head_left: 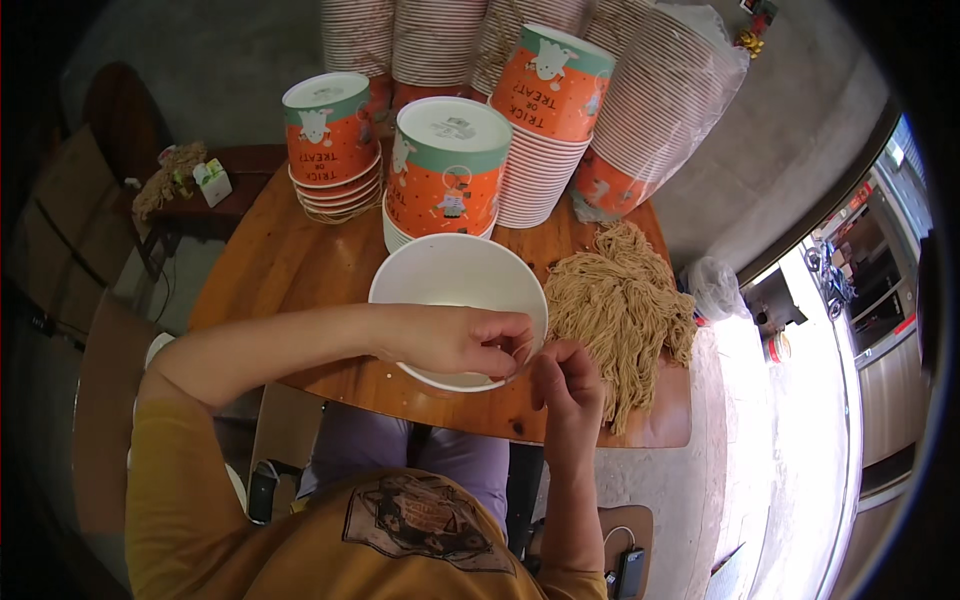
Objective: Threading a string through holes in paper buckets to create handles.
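A white paper bowl (455, 285) is seen standing open side up at the near edge of the round wooden desk (270, 265). Its near rim is pinched by the left hand (465, 340), whose fingers are curled over the edge. The right hand (565, 385) is held just beside that rim, fingers bent together around a few thin strands, though the grip itself cannot be made out clearly. A heap of tan dried noodles (620, 305) is spread along the right edge of the desk. Stacks of orange and green printed paper bowls (445, 170) are ranged upside down along the far edge.
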The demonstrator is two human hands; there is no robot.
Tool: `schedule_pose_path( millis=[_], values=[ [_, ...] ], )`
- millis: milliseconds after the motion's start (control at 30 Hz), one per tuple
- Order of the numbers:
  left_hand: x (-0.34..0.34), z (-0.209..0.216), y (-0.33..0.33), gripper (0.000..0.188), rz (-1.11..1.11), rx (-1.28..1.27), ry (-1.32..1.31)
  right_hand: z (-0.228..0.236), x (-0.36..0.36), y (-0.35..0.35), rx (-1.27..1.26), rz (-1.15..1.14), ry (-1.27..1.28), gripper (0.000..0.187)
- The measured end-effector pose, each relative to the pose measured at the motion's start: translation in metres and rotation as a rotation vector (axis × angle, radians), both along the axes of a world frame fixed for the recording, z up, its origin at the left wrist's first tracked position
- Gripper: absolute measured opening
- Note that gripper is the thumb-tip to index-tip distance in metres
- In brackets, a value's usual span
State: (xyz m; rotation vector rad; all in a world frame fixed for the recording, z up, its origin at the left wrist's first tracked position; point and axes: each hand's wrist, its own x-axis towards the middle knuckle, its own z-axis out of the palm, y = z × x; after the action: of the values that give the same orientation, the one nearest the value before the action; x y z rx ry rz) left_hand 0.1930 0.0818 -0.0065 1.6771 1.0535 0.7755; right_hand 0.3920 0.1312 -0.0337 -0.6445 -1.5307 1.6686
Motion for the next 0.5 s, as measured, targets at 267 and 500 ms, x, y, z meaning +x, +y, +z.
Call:
schedule_pose_path(
  millis=[267, 500],
  values=[
    [0.006, 0.014, 0.001, 0.012, 0.215, -0.185, 0.054, -0.003, -0.005, -0.009, -0.021, -0.042, -0.028, 0.008],
    [0.007, 0.021, 0.0, 0.016, 0.366, -0.659, -0.5, -0.006, -0.017, -0.028, 0.623, -0.244, -0.221, 0.012]
  ],
)
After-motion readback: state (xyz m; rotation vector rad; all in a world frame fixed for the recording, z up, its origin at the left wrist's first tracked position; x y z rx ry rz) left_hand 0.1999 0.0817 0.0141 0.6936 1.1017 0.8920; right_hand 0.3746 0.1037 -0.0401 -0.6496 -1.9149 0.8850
